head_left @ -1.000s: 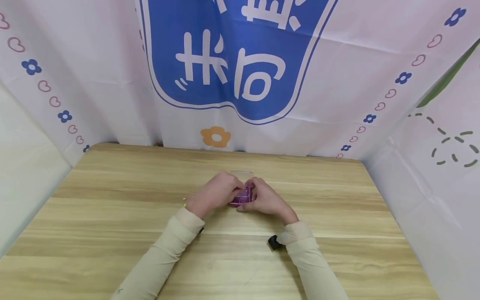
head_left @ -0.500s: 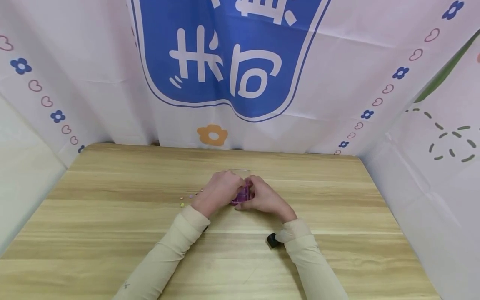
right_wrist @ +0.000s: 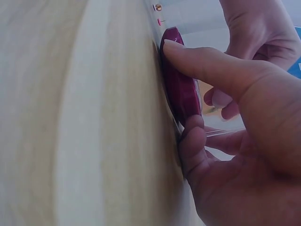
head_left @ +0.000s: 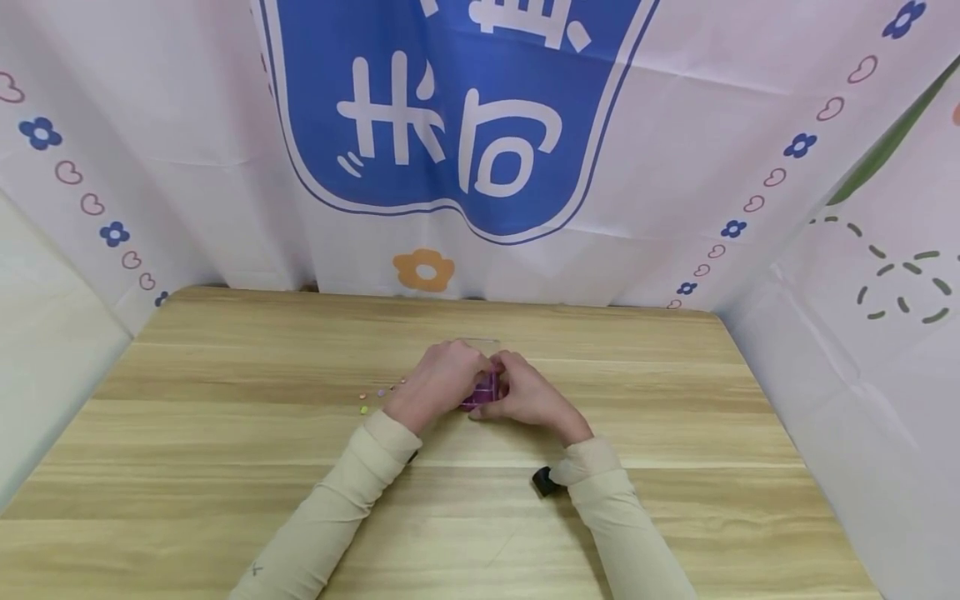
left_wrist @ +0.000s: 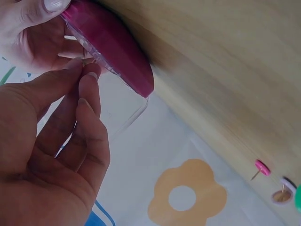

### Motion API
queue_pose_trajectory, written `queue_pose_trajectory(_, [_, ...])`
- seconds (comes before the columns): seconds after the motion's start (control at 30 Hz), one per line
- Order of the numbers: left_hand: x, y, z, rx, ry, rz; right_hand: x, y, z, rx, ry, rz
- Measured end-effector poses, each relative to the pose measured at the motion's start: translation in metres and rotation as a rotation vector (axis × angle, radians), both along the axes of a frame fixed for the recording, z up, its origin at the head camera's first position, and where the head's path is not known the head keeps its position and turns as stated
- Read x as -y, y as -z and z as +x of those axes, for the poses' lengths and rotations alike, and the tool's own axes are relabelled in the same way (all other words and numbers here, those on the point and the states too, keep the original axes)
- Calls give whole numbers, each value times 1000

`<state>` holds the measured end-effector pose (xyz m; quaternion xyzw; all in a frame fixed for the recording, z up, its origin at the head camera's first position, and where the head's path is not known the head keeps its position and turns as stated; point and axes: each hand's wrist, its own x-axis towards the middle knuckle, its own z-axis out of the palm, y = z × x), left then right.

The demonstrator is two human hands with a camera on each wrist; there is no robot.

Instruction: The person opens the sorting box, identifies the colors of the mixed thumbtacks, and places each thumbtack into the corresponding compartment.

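On the table (head_left: 690, 517), toward its far edge, the person's left hand (head_left: 438, 379) pinches over a box (left_wrist: 115, 49), while the right hand (head_left: 534, 398) grips it between thumb and curled fingers. The box's open side faces up, its long axis apparently pointing away from the person; its lid (left_wrist: 136, 114) is raised at the far end. Pins (left_wrist: 262, 167) lie leftward. The small thing (left_wrist: 89, 60) in the left fingertips is unclear.

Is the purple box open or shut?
Open. In the left wrist view, the clear lid of the purple box stands angled away from its base, not closed over it.
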<state>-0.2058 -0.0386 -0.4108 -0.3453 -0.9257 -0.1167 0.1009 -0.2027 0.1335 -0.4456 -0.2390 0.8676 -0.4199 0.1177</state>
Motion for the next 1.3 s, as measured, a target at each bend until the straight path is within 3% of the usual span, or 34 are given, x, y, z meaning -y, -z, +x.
queue_pose_trajectory(0.6, [4,-2,0,5,18,44,0,2,-1,-19,6,0])
queue_pose_trajectory(0.97, [25,-8,4,49,-19,34,1,2,0,29,27,6])
queue_pose_trajectory(1.17, [42,-12,9,111,-31,30,2,2,0,44,46,24])
queue_pose_trajectory(1.3, [56,-14,13,111,-26,59,3,1,0,44,56,44])
